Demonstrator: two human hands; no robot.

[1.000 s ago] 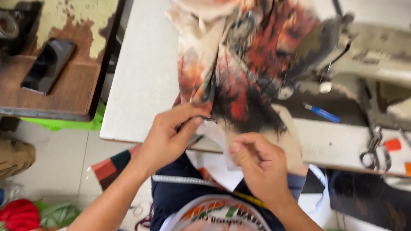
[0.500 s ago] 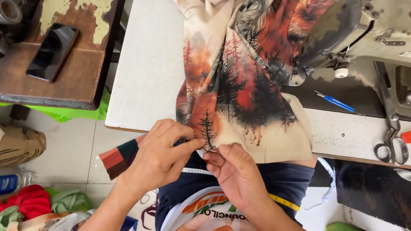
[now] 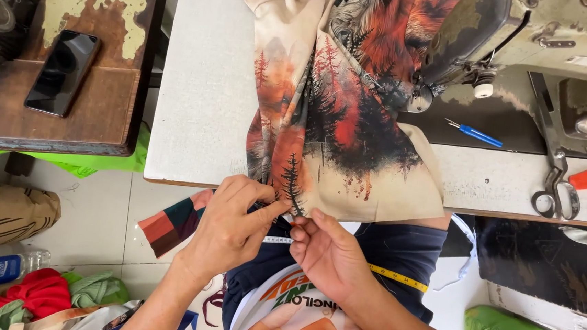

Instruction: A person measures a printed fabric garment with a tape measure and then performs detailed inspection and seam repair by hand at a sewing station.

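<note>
Hands (image 3: pixel 281 236) pinching printed fabric (image 3: pixel 338 120) hem, sewing machine (image 3: pixel 523 36) behind, scissors (image 3: pixel 554 183) right, phone (image 3: pixel 62 72) left

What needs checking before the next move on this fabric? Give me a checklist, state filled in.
1. Left hand pinches the fabric at its near edge: ok.
2. Right hand at the same edge, fingertips beside the left: ok.
3. Fabric lies flat on the table: not ok, it is folded and bunched.
4. Far end of the fabric under the sewing machine; whether the needle holds it: cannot tell.
5. Scissors and blue tool lie apart from the fabric: ok.
</note>
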